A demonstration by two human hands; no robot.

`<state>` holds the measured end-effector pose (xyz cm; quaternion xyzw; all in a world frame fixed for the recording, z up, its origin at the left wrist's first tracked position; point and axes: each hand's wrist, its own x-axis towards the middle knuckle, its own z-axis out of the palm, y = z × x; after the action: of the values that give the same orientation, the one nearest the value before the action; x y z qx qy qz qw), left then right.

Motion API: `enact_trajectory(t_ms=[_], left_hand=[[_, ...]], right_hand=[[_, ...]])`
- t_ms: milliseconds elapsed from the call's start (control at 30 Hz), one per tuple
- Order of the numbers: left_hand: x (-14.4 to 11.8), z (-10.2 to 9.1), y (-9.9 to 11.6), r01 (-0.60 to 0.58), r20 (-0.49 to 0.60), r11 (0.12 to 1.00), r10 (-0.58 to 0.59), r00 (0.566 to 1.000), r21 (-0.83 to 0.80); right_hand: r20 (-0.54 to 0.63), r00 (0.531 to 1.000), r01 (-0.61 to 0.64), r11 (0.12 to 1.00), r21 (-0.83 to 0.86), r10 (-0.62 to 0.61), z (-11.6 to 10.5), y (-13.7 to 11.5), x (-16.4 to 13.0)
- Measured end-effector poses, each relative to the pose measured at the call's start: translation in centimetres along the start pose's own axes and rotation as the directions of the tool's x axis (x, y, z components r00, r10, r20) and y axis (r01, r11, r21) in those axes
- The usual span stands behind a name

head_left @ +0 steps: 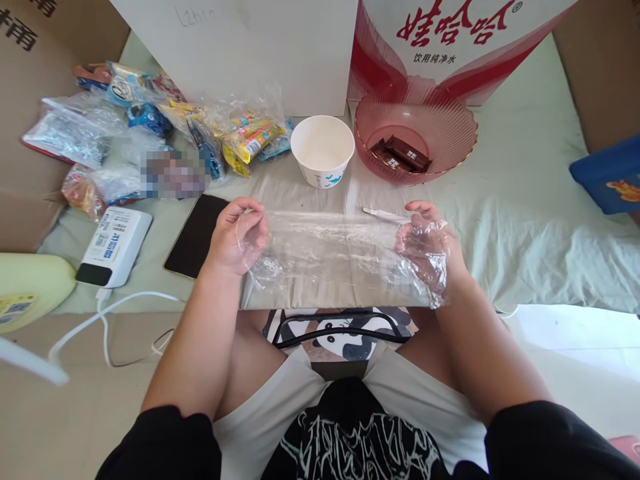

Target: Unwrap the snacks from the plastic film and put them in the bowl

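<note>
Centrally, a sheet of clear plastic film stretches between two bare hands, above the front edge of a pale green cloth. The left hand pinches one end between thumb and fingers; the right hand has its fingers curled on the other end, where crumpled film partly covers them. A slim white tool pokes out beside the right hand, its rest behind the film; whether it is held or lying down, I cannot tell.

Just beyond the film stands a white paper cup, its open top facing up. Close on its right sits a pink ribbed bowl with brown wrapped bars inside. A white box and a red-and-white carton wall off the back. Packets crowd the left, partly hidden by a pixelated patch. Nearer are a dark tablet, partly behind the left forearm, and a white device with a cable. A blue container stands far right
</note>
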<state>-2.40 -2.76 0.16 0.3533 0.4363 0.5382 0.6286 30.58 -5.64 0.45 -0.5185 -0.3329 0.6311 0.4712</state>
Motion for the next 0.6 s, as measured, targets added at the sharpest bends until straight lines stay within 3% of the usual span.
enact_trajectory(t_ms=[267, 467, 600], left_hand=[[0.4, 0.4, 0.7, 0.137, -0.169, 0.987, -0.150, 0.974, -0.087], [0.3, -0.3, 0.2, 0.104, -0.058, 0.994, -0.107, 0.993, -0.044], [0.1, -0.4, 0.5, 0.103, -0.054, 0.995, -0.103, 0.993, -0.006]], right_hand=[[0.081, 0.994, -0.070, 0.997, 0.027, 0.068, -1.2, -0.5, 0.5], [0.013, 0.998, -0.053, 0.998, -0.045, 0.054, -0.3, 0.2, 0.7], [0.015, 1.000, -0.003, 0.999, -0.043, 0.003, -0.6, 0.4, 0.6]])
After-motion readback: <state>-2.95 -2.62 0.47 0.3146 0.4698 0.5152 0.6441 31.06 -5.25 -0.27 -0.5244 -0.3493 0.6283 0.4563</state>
